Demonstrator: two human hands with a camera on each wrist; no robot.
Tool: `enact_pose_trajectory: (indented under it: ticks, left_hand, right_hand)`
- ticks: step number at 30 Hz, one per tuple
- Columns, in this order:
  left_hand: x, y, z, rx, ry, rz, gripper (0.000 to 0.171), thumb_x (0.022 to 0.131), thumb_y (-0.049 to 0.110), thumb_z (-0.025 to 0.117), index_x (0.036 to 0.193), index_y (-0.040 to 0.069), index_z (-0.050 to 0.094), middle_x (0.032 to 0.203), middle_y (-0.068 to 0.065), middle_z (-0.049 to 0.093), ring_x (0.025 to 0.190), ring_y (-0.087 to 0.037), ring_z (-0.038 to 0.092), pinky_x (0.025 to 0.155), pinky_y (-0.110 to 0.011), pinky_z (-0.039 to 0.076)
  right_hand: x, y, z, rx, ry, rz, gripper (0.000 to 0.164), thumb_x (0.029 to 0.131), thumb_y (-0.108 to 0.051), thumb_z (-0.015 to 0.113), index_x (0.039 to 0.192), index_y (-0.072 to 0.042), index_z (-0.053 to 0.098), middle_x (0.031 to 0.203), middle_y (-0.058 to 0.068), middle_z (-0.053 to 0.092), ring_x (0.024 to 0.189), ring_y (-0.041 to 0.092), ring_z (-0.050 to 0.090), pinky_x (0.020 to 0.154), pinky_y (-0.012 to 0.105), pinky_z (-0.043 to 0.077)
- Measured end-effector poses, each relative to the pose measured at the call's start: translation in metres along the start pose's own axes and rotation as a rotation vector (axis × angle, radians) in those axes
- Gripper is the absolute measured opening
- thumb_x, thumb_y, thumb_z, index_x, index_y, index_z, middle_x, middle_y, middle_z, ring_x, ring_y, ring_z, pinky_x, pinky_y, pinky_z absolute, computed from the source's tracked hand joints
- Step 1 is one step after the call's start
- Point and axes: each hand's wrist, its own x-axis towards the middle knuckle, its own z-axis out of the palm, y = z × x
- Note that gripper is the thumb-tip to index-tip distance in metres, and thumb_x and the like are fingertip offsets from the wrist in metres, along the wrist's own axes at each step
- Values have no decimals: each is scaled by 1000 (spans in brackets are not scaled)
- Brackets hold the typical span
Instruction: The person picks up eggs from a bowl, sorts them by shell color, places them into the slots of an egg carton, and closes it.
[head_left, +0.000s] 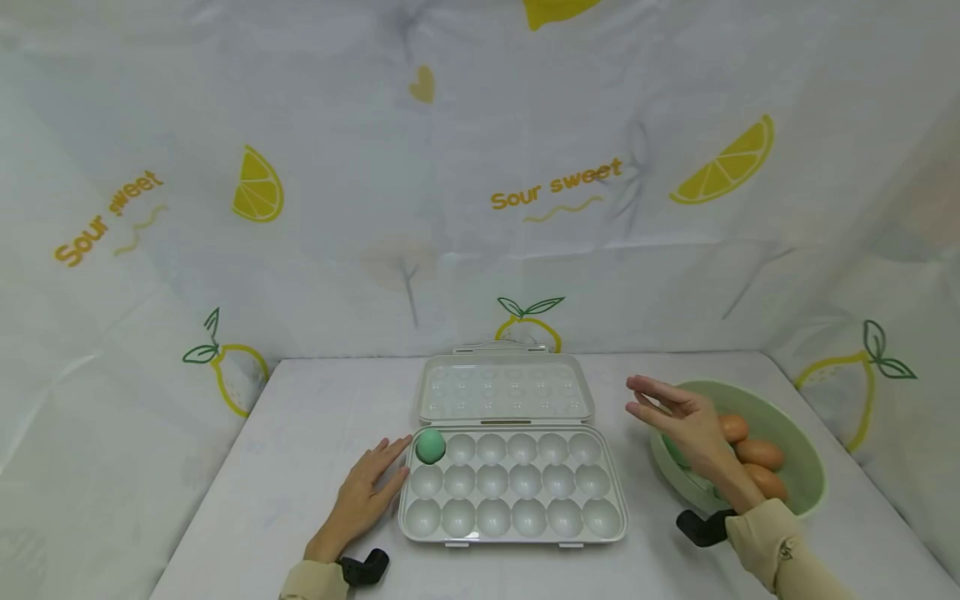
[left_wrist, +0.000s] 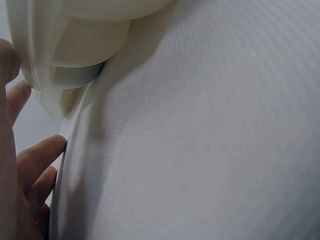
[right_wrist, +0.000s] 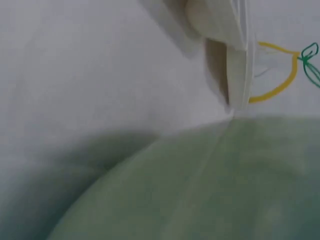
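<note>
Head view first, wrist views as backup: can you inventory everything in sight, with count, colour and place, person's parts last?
Egg tray: 1, white, middle of the table
Tray lid: 1, whitish translucent, open behind the tray
Green egg: 1, green, back-left cup
Bowl: 1, pale green, right of the tray
Brown eggs: 3 visible, brown, in the bowl
Green contents: count unclear, green, in the bowl, partly hidden
Table: 1, white, underneath
Backdrop: white, lemon prints and "Sour sweet" lettering, behind and beside the table
Wrist devices: 2, black, one per wrist
Sleeves: 2, beige, forearms
Left hand: 1, tray's left edge
Right hand: 1, over the bowl's left side
</note>
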Motion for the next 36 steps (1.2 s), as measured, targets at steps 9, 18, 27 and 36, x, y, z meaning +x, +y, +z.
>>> enact_pose_trajectory:
  ticks: [9, 18, 27, 36]
  left_hand:
    - [1, 1, 0, -5, -14, -9, 45, 100, 26, 64, 145, 18, 60, 147, -8, 61, 143, -44, 48, 120, -69, 33]
    - [1, 0, 1, -4, -6, -6, 45, 100, 27, 64, 144, 20, 60, 147, -5, 62, 144, -43, 48, 120, -68, 34]
    - [0, -1, 1, 0, -12, -22, 45, 99, 27, 65, 144, 20, 60, 147, -6, 62, 144, -43, 48, 120, -68, 34]
    - [0, -1, 1, -4, -1, -9, 45, 99, 26, 65, 144, 20, 61, 146, -5, 63, 143, -43, 49, 119, -68, 35]
  right_hand:
    - [-27, 12, -60, -366, -3, 134, 49, 98, -13, 69, 142, 4, 56, 125, -27, 69, 114, -17, 61, 91, 3, 52]
    - [-33, 28, -78, -399, -133, 68, 45, 92, -1, 73, 132, 14, 60, 126, -19, 71, 117, -18, 57, 93, 6, 54]
    - [-28, 45, -77, -305, -236, -23, 49, 82, 13, 75, 127, 22, 58, 127, -26, 66, 121, -19, 54, 95, 5, 52]
    - [-27, 53, -75, -548, -258, -76, 46, 77, 3, 84, 121, 10, 69, 122, -37, 59, 117, -27, 45, 89, -5, 42]
